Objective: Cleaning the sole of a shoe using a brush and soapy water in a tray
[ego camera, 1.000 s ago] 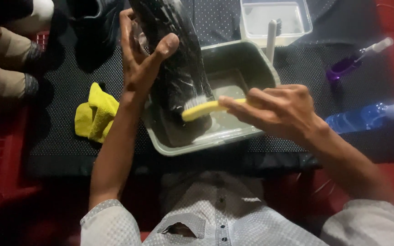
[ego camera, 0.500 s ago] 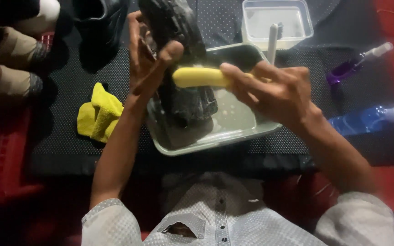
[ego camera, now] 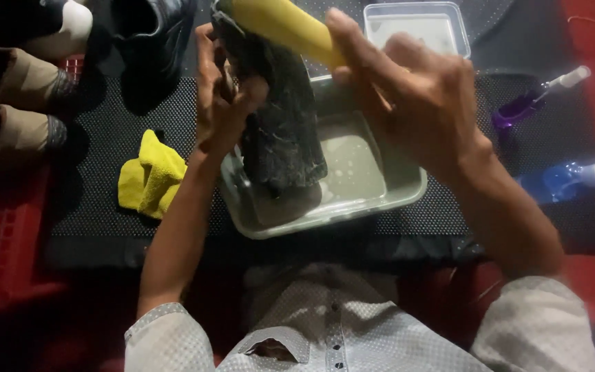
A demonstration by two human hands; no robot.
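Observation:
My left hand (ego camera: 220,103) grips a black shoe (ego camera: 282,131), wet and soapy, held sole-up over a grey tray (ego camera: 408,196) of cloudy water. The shoe's lower end dips toward the tray's left side. My right hand (ego camera: 414,96) holds a yellow-handled brush (ego camera: 285,26) against the shoe's upper end, near the top edge of the view. The brush's bristles are hidden behind the shoe and hand.
A yellow cloth (ego camera: 149,176) lies left of the tray on a black dotted mat (ego camera: 91,200). Several shoes (ego camera: 29,76) stand at the upper left. A clear container (ego camera: 418,24) sits behind the tray. A purple spray bottle (ego camera: 538,100) and a blue one (ego camera: 580,178) lie at the right.
My right hand has carried the brush up along the shoe, from its lower end near the water to its upper end. My left hand keeps its hold on the shoe.

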